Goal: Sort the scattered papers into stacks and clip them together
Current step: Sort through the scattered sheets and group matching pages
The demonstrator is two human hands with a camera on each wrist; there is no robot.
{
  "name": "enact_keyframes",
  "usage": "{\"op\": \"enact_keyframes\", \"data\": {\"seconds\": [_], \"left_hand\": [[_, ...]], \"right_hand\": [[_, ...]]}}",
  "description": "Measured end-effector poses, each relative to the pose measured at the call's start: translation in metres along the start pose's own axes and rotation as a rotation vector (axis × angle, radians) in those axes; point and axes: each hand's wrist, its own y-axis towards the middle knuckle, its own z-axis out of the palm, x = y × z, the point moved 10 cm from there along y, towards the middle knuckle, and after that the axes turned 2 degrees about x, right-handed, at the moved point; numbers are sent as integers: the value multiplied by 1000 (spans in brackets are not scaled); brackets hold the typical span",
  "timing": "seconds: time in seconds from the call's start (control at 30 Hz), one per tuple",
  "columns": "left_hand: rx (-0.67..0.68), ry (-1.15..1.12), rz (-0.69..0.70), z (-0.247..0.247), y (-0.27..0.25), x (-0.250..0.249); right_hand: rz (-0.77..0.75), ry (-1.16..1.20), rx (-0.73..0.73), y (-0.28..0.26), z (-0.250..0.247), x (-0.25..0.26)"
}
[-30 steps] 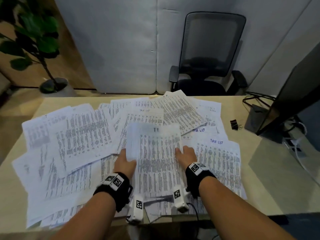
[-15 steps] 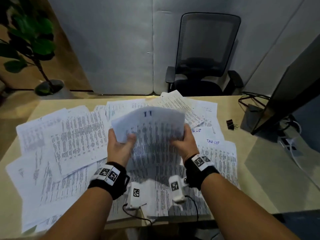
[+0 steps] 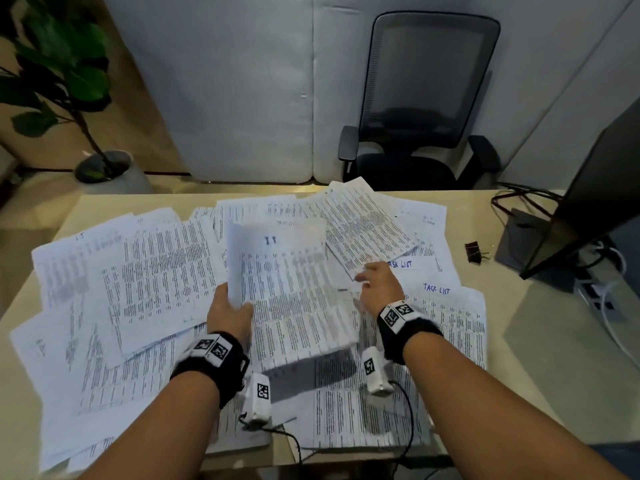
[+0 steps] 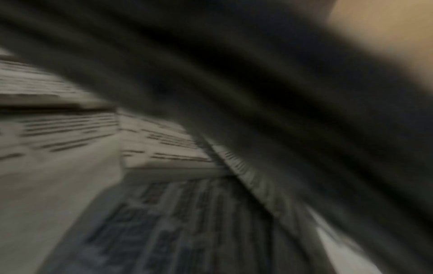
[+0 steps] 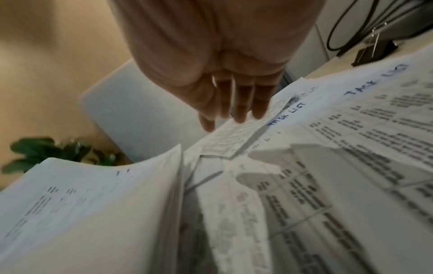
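Printed white sheets (image 3: 152,282) lie scattered across the wooden desk (image 3: 526,344). My left hand (image 3: 231,308) grips the left edge of a small stack (image 3: 294,289) marked "II" and holds it lifted above the pile; the same stack (image 5: 89,204) fills the lower left of the right wrist view. My right hand (image 3: 375,284) is off the stack, fingers straight (image 5: 236,105), reaching onto a tilted sheet (image 3: 367,230) beside papers headed "TASK LIST" (image 3: 435,289). A black binder clip (image 3: 473,251) sits on bare desk to the right. The left wrist view is blurred.
A monitor (image 3: 595,188) on its stand and cables (image 3: 519,199) occupy the right side of the desk. An office chair (image 3: 419,109) stands behind the desk, and a potted plant (image 3: 69,81) at the far left. The desk's front edge is near my forearms.
Both hands lifted the "II" stack off the pile. Now the right hand has let go and moved right onto another sheet, while the left hand alone holds the stack.
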Motion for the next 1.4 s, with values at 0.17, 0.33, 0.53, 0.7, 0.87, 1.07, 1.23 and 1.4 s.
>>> {"op": "enact_keyframes", "data": {"seconds": [0.17,0.33,0.53,0.7,0.87,1.07,1.23,1.4], "left_hand": [[10,-19,-141,2,8,52],[93,-41,-96,1,9,48],[181,-182,35,10,3,27],[283,-239,-70,40,-1,34],[266,-367,-118,48,0,31],[216,-151,-133,45,0,35],[188,-100,-86,51,-9,27],[155,7,-21,54,-12,19]], "right_hand": [[30,-497,253,15,37,-21],[-31,-615,276,25,42,-11],[-376,-67,-177,-2,-14,51],[-516,77,1,-51,13,84],[-620,78,86,-85,33,88],[-285,73,194,-75,37,46],[107,-217,178,-51,41,-29],[-76,-126,221,-62,58,-14]]}}
